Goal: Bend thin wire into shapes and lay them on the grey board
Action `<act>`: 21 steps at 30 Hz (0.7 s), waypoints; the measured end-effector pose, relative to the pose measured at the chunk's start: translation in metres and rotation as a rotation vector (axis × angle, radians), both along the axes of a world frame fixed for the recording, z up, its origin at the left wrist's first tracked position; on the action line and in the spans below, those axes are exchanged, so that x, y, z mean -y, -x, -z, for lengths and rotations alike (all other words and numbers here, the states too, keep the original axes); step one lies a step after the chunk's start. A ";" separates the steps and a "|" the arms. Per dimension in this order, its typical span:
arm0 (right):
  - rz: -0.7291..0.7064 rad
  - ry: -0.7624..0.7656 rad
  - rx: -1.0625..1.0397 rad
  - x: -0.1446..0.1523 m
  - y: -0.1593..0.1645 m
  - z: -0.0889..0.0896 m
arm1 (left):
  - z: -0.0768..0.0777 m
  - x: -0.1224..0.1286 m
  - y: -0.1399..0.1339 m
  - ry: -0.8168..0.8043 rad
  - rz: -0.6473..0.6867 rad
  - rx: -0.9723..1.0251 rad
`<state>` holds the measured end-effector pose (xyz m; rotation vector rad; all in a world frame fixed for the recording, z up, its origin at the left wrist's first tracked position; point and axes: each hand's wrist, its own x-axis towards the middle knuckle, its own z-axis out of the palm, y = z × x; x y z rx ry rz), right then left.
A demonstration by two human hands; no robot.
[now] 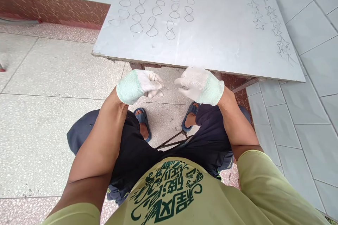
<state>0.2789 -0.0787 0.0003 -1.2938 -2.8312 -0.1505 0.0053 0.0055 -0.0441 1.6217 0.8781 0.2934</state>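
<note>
Both hands are in white knit gloves with pale green cuffs, held just off the near edge of a white tabletop (216, 45). My left hand (150, 83) is closed, its thumb and fingers pinching a thin metal wire (165, 87), with a small bent part showing by the fingers. Opposite it, my right hand (194, 83) has its fingertips closed on the same thin wire, which spans the short gap between the hands. Part of the wire is hidden inside the gloves, so its full shape cannot be made out.
Rows of figure-eight wire shapes (170, 30) lie on the table's left half. Several star-shaped wire pieces (260, 25) lie along its right side. A tiled wall (303, 98) borders the table on the right. Speckled floor tiles (47, 130) lie to the left.
</note>
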 end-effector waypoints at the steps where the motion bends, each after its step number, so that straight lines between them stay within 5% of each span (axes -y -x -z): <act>1: -0.011 -0.001 0.017 0.000 0.000 0.001 | 0.000 0.000 0.000 0.018 0.003 -0.012; 12: -0.044 0.092 -0.036 -0.008 0.000 0.004 | -0.027 0.017 -0.008 0.162 0.017 0.000; 16: -0.048 0.135 -0.102 -0.011 0.002 0.003 | -0.024 0.018 -0.011 0.187 0.019 -0.043; 21: -0.040 0.182 0.131 -0.008 0.010 -0.011 | -0.012 0.014 -0.014 0.170 0.032 -0.055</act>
